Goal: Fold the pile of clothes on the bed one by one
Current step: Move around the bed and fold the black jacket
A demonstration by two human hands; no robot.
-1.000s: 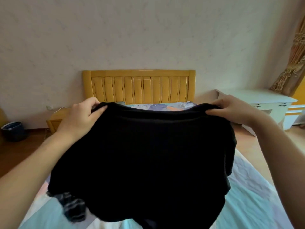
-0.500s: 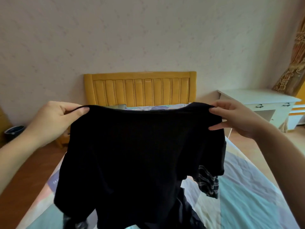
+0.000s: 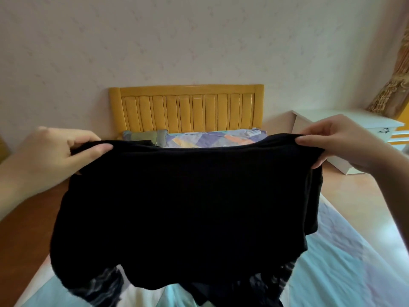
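Observation:
I hold a black knit top (image 3: 183, 209) spread out in the air above the bed (image 3: 345, 269). My left hand (image 3: 55, 154) pinches its upper left corner and my right hand (image 3: 338, 142) pinches the upper right corner. The cloth hangs down wide between them, and its sleeves end in striped grey cuffs (image 3: 101, 286) near the bottom edge. Under the top lies more dark clothing (image 3: 212, 293), mostly hidden by it.
A yellow wooden headboard (image 3: 186, 107) stands against the far wall, with a folded patterned quilt (image 3: 212, 138) and a grey pillow (image 3: 143, 136) below it. A white desk (image 3: 345, 120) is at the right by a curtain (image 3: 396, 80). Wooden floor lies on both sides of the bed.
The top hangs a little lower and wider than half a second ago. Both hands keep their hold on its upper corners, and the striped cuffs now show at the bottom.

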